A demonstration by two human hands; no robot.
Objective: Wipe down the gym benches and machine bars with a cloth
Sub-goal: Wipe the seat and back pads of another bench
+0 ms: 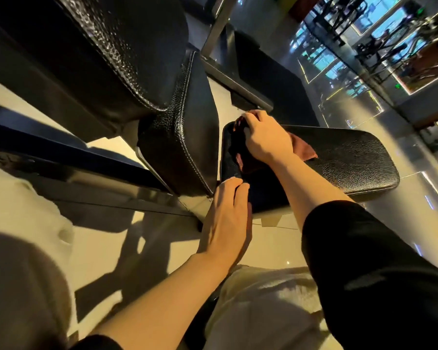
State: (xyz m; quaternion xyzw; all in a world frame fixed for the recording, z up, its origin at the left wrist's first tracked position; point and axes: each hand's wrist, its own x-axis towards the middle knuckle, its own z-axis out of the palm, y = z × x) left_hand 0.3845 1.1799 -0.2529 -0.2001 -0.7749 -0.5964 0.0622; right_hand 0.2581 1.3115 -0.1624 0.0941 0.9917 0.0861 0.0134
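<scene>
**Wiping the flat bench pad, near-end pass**

Floor (116,238): pale glossy tile, shadows of the frame across it, mirrored or glass wall area at top right, too blurred to detail.

Big inclined back pad (127,49) fills upper left, black textured vinyl with white stitching. Below it a smaller seat pad (185,127), same vinyl, angled down toward the flat pad. Dark frame bar (68,157) runs from the left edge toward the seat pad's base.

Flat bench pad (339,160): black, rounded corners, extends to the right. This is the surface being worked.

Right hand (266,137) presses down on a reddish-brown cloth (304,147) at the pad's left end, fingers curled over the bunched fabric; cloth edge pokes out to the right of the hand. Black sleeve pushed up the forearm.

Left hand (225,218) is at the pad's near-left corner, fingers bent over the edge, looks like bracing; holds no cloth.

Step, as judged: wiping the flat pad's left end. The right stretch of the pad shows no cloth contact now. Next move likely calls for dragging the cloth rightward along the pad with steady pressure, left hand keeping the brace, then shifting to the seat pad, back pad and frame bar.
</scene>
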